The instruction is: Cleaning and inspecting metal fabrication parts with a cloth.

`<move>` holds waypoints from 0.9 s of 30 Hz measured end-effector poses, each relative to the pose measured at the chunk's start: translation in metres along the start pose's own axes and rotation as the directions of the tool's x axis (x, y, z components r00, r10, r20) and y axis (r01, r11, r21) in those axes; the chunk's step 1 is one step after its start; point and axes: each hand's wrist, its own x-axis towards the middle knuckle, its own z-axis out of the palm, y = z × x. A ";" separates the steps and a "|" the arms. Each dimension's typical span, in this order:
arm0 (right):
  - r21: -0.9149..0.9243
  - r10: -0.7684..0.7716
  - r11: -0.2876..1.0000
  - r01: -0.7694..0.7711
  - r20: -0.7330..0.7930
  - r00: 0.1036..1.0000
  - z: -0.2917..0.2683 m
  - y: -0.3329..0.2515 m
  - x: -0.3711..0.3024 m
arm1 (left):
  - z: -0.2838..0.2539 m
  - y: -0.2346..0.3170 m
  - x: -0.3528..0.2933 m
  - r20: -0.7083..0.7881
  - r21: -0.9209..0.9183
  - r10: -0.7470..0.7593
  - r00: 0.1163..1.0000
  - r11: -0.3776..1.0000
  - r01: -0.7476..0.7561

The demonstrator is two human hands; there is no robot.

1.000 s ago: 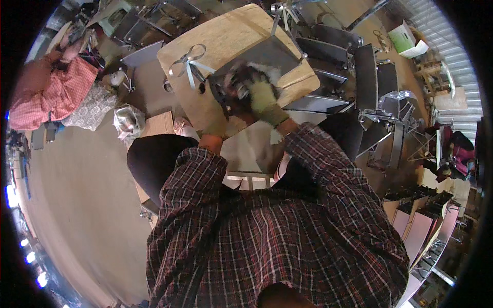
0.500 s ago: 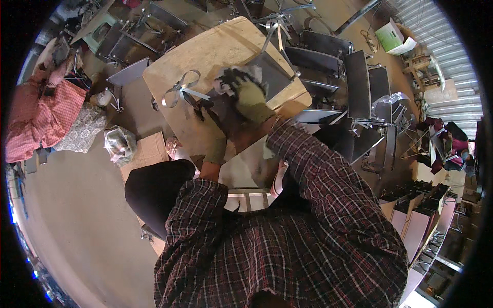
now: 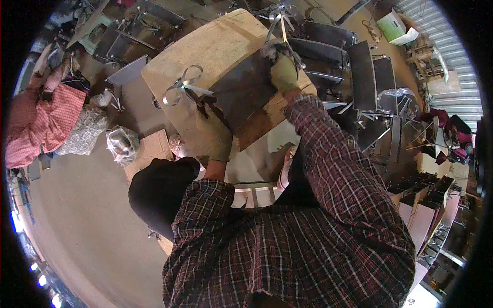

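Checked shirt closest, then dark knee. Left hand, gloved, touching left end of dark panel; fingers partly hidden, can't tell if gripping. Panel lying flat on wooden board, slanting up to right. Silver metal piece just beyond left fingers. Right hand, gloved, holding gray cloth on panel's far right end. More dark panels to right. Green-and-white box farther off, near wavy metal wall.
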 end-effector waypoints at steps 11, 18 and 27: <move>-0.262 0.252 0.939 -0.225 0.077 0.964 0.001 -0.039 0.016 | 0.003 -0.018 0.009 0.029 -0.153 -0.063 0.998 0.986 0.067; -0.559 -0.417 0.750 0.354 0.016 0.909 0.025 -0.056 -0.033 | 0.014 -0.022 0.014 -0.007 -0.106 -0.021 1.000 0.994 0.020; -0.634 0.073 0.765 0.109 0.254 0.965 0.040 -0.044 -0.014 | -0.007 0.014 0.005 -0.047 0.193 0.221 0.974 0.959 -0.208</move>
